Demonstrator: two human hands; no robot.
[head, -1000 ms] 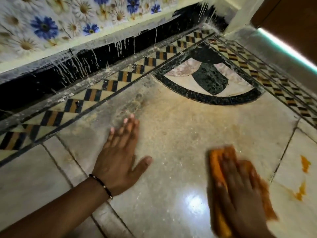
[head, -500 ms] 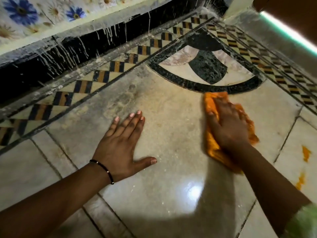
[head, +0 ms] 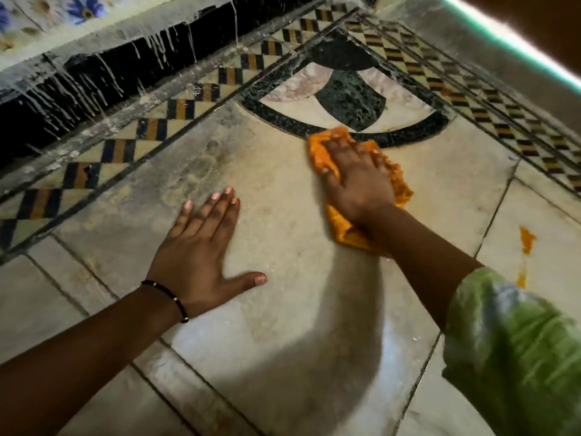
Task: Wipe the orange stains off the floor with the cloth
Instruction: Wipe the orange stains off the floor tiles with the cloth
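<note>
My right hand [head: 356,177] presses an orange cloth [head: 341,232] flat on the pale marble floor [head: 283,309], its far corner at the black curved inlay band. The hand covers most of the cloth. My left hand [head: 198,250] lies flat on the floor to the left, fingers spread, holding nothing. Two orange stains sit on the slab at the right: a larger one [head: 526,240] and a smaller one [head: 522,280] just below it. Both stains are well to the right of the cloth.
A checkered tile border [head: 151,133] runs along the black skirting [head: 78,89] at the upper left and along the wall at the upper right. A black and white inlay motif [head: 349,96] fills the far corner. Greyish grime [head: 207,162] marks the floor ahead of my left hand.
My right hand has pushed the cloth away from me, from near the bottom of the view up to the black inlay band. My left hand has stayed planted.
</note>
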